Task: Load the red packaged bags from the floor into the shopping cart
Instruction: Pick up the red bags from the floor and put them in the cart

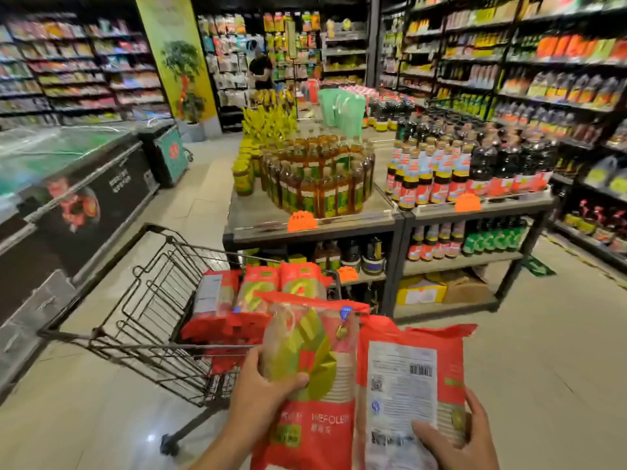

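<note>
My left hand (261, 395) grips a red packaged bag (312, 374) with a green and gold front, held upright just above the near end of the shopping cart (142, 320). My right hand (464, 439) holds a second red bag (407, 378) by its lower edge, its white label and barcode facing me. Several red bags (258, 293) stand in the cart's right part, against its far side. The wire cart is dark metal and sits to my left on the floor.
A display table (305, 228) stacked with oil and sauce bottles stands right behind the cart. A chest freezer (74, 198) runs along the left. Stocked shelves line the right aisle. A person stands far back by the shelves.
</note>
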The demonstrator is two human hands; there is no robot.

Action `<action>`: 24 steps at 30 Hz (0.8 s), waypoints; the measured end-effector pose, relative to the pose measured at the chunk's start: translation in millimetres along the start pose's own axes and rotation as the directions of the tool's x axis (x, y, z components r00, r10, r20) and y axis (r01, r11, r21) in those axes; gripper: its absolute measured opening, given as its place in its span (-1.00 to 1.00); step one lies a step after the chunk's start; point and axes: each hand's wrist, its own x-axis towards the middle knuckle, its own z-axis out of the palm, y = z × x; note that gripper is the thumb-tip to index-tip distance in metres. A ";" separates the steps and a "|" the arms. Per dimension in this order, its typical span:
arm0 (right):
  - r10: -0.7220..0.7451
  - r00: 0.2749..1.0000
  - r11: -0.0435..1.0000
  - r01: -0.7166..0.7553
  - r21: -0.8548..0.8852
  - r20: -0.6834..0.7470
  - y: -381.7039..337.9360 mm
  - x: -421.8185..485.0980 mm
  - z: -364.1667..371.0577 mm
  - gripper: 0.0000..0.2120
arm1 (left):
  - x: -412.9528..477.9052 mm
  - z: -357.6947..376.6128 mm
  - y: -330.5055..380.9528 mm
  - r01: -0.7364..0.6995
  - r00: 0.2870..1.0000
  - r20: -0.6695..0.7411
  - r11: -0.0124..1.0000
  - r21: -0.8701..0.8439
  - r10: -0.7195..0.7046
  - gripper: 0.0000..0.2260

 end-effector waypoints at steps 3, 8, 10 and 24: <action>0.009 0.999 0.999 -0.006 -0.046 0.049 -1.9 19.0 98.9 0.13 | 58.5 -68.2 -25.4 0.046 0.998 -0.050 0.997 -0.054 -0.049 -0.16; 0.052 0.990 0.997 -0.045 -0.056 0.133 -2.4 53.7 262.0 0.22 | 159.5 -174.9 -53.2 0.142 0.978 -0.147 0.988 -0.052 -0.149 -0.20; 0.062 0.984 0.996 -0.050 -0.077 0.169 -6.3 69.2 315.2 0.14 | 204.7 -209.6 -58.7 0.169 0.970 -0.169 0.984 -0.050 -0.175 -0.14; 0.212 0.952 0.923 -0.122 -0.364 0.220 53.4 328.7 551.6 -0.07 | 554.2 -214.7 -119.7 0.381 0.918 -0.160 0.919 0.101 -0.363 -0.43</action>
